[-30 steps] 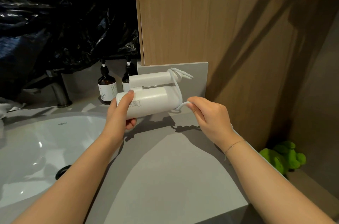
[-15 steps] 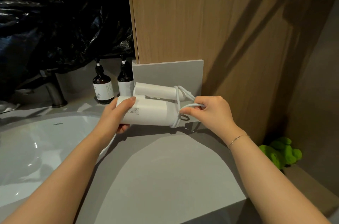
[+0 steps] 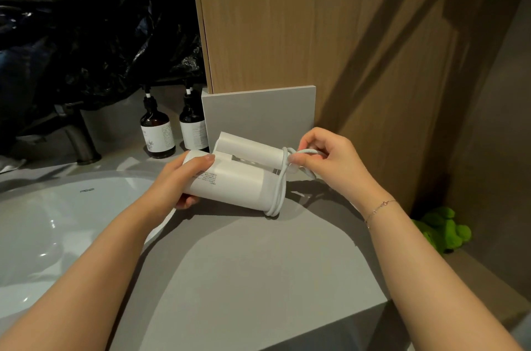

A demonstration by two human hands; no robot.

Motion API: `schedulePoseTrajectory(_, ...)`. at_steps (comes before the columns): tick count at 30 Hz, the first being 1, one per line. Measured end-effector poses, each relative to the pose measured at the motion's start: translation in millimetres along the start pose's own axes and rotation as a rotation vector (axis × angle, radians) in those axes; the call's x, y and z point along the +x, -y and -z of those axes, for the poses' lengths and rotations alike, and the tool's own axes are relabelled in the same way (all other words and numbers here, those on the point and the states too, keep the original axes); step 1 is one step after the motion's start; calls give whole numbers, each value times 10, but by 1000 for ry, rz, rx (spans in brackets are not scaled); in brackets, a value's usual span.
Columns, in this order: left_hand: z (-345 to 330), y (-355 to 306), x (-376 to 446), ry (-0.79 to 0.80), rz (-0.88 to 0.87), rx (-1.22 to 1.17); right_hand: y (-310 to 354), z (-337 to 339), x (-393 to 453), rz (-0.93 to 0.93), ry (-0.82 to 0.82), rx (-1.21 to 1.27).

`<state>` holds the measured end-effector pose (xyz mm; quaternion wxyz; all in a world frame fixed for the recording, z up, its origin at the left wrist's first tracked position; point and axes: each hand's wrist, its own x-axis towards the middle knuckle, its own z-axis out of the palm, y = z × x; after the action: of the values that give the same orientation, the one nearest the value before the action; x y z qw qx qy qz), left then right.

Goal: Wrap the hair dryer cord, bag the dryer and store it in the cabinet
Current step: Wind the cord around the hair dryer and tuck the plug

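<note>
A white hair dryer with its handle folded alongside the barrel is held just above the grey counter. My left hand grips the barrel's left end. A white cord is looped around the dryer's right end. My right hand pinches the cord's loose end beside the folded handle. No bag is in view. The wooden cabinet rises behind the counter.
A white sink basin lies at left with a metal faucet behind it. Two brown pump bottles stand at the back. A grey panel leans against the cabinet. Black plastic sheeting covers the wall. A green plush toy lies low at right.
The dryer has come down from chest height to just above the counter. My right hand carried the cord around the right end and now sits higher, by the handle.
</note>
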<state>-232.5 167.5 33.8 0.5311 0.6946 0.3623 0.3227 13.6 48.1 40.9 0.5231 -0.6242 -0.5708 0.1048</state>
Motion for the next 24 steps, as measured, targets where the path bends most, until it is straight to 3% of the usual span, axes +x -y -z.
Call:
schedulePoseTrajectory(3, 9, -26, -15, -6, -7, 30, 26, 19, -5, -32, -32, -37)
schedulePoseTrajectory(12, 78, 4, -11, 18, -15, 38, 10, 40, 21, -88, 135, 151)
schedulePoseTrajectory(19, 83, -11, -17, 1, -21, 72, 3, 42, 31, -75, -27, 79)
schedulePoseTrajectory(24, 110, -58, -40, 114, 2, -11, -21, 44, 66, -140, 15, 84)
